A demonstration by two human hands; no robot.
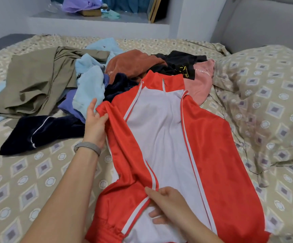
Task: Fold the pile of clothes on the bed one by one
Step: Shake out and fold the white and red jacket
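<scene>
- I've got the red and white jacket (168, 137) laid out lengthwise on the bed (37, 181), collar at the far end, hem nearest me, zip side up
- My left hand (94, 123) is at the jacket's left shoulder, thumb and fingers (102, 118) pinching a fold of the red sleeve fabric
- My right hand (168, 204) is low on the jacket near the hem, thumb on the white stripe, fingers curled in and gripping the left front panel's edge
- A grey band (87, 148) sits on my left wrist
- Just beyond the collar I see the pile of clothes (124, 67): a rust-brown piece, a black one with yellow print, a pink top (201, 79) touching the jacket's right shoulder
- Left of that, light blue and purple pieces, an olive garment (37, 78) spread wide, and a dark navy garment (42, 132) with a white stripe lying flat beside my left hand
- A patterned pillow (265, 81) is at the right, well apart from my hands
- A ledge (98, 18) behind the bed holds purple fabric
</scene>
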